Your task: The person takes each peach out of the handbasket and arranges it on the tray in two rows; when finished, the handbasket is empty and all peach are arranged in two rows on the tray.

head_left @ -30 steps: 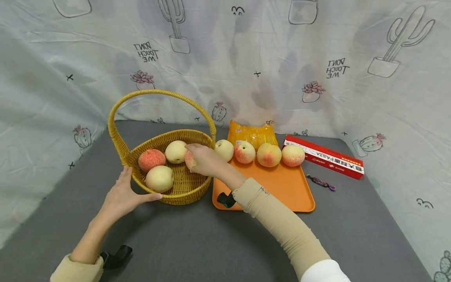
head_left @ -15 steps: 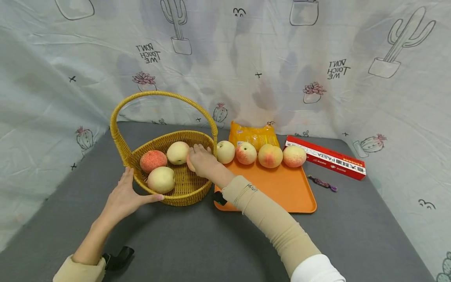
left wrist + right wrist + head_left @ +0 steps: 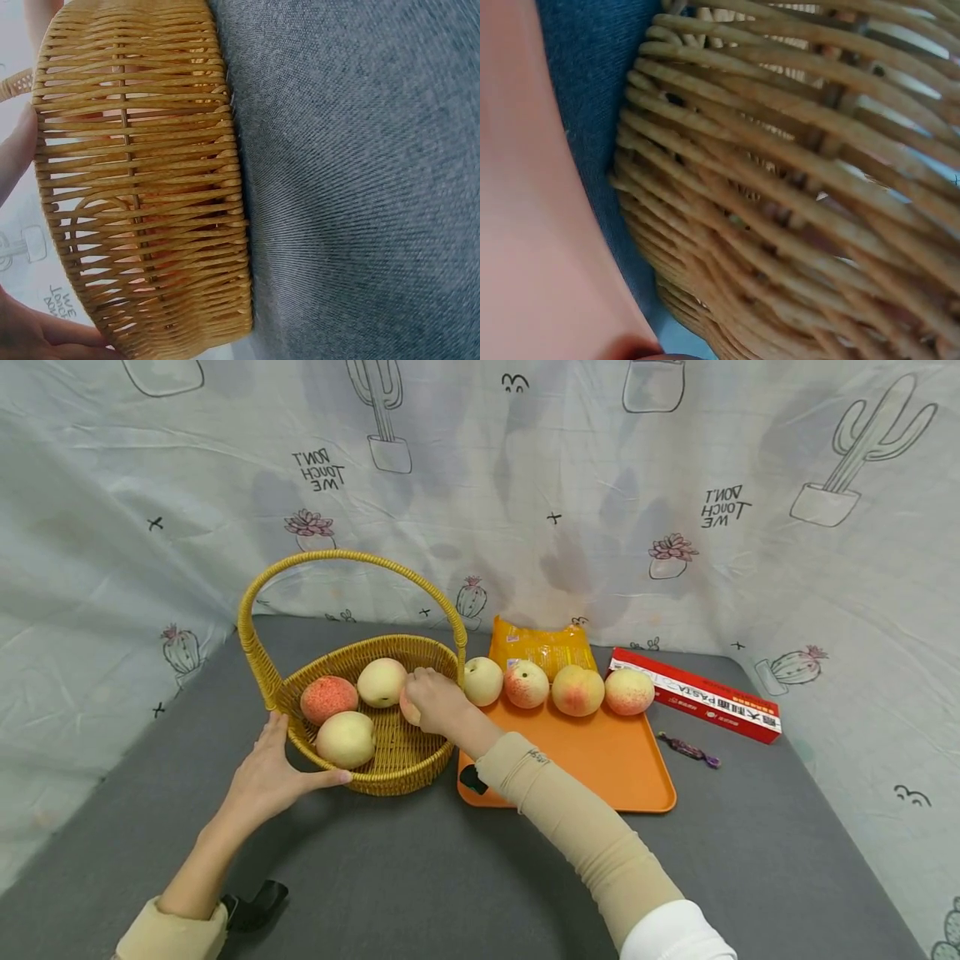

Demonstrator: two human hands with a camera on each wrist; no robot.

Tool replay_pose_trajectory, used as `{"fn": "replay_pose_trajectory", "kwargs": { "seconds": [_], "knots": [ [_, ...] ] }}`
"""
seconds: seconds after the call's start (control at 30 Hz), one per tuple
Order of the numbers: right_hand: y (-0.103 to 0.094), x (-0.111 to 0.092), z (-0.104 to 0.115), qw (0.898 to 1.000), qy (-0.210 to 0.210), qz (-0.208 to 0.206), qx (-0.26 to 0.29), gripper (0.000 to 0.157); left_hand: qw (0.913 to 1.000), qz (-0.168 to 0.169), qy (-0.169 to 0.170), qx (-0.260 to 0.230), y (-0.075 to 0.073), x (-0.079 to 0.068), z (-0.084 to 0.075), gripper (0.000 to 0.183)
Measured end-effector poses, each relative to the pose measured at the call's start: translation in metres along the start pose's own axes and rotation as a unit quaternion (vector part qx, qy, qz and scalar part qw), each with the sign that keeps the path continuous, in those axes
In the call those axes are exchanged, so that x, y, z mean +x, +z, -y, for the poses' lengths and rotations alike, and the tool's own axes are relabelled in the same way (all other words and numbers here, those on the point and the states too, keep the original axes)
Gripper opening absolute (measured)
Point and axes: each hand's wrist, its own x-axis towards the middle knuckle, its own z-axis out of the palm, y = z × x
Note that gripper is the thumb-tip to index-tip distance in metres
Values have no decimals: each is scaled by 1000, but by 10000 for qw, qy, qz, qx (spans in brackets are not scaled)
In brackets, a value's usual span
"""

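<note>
A yellow wicker basket [image 3: 393, 777] with a tall arched handle stands left of centre. Inside lie a red peach [image 3: 328, 700] and two pale peaches, one at the back [image 3: 382, 682] and one in front [image 3: 346, 739]. My right hand [image 3: 442, 703] reaches over the right rim and grips another peach [image 3: 408, 706], mostly hidden under the fingers. With fingers and thumb spread, my left hand [image 3: 266, 778] rests on the basket's left and front rim. In the left wrist view, thumb [image 3: 16, 154] and fingertips touch the rim. Basket weave fills much of the right wrist view.
Right of the basket is an orange tray [image 3: 585, 768], with several peaches [image 3: 578, 691] lined along its back edge. Behind them stands an orange packet [image 3: 543, 646]. A red pasta box [image 3: 697, 695] and a purple wrapped candy [image 3: 688, 749] lie to the right on the grey table.
My right hand has shifted slightly around the peach in the basket; its fingers, more stretched half a second ago, are now curled over it. The left hand stays on the rim.
</note>
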Motion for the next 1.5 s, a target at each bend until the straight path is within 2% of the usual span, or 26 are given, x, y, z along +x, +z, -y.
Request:
{"fn": "replay_pose_trajectory", "kwargs": {
  "seconds": [0.13, 0.27, 0.4, 0.53, 0.67, 0.8, 1.0, 1.1, 1.33, 1.4, 1.5],
  "knots": [
    [-1, -3, -3, 9991, -55, -119, 413, 28, 10000, 10, 1, -13, 0, 0, -1, 135],
    [-4, -7, -4, 9937, -53, -281, 1081, 47, 10000, 8, 10, 22, 0, 0, -1, 135],
    [-9, -13, -4, 9815, 47, -444, 1862, 57, 10000, 11, 12, 27, -1, 0, -2, 135],
    [-11, -20, -3, 9637, 194, -569, 2601, 69, 10000, 21, -11, 41, -2, 0, -1, 135],
    [-12, -29, -5, 9412, 383, -747, 3272, 77, 9999, 50, -50, 92, -3, 1, -2, 136],
    [-13, -37, -6, 9149, 286, -1130, 3865, 78, 9999, 98, -89, 95, -4, 2, -3, 136],
    [-17, -50, -9, 8603, -22, -1582, 4846, 77, 9998, 131, -94, 90, -5, 2, -4, 135],
    [-19, -58, -10, 8427, -74, -1709, 5105, 77, 9999, 118, -78, 91, -5, 2, -4, 135],
    [-24, -72, -13, 8390, -302, -2020, 5043, 78, 9998, 119, -102, 119, -6, 3, -4, 135],
    [-26, -76, -15, 8317, -373, -2075, 5136, 78, 9998, 131, -118, 130, -6, 3, -4, 135],
    [-27, -82, -17, 8262, -408, -2170, 5183, 78, 9997, 143, -118, 128, -6, 2, -4, 135]
  ]
}}
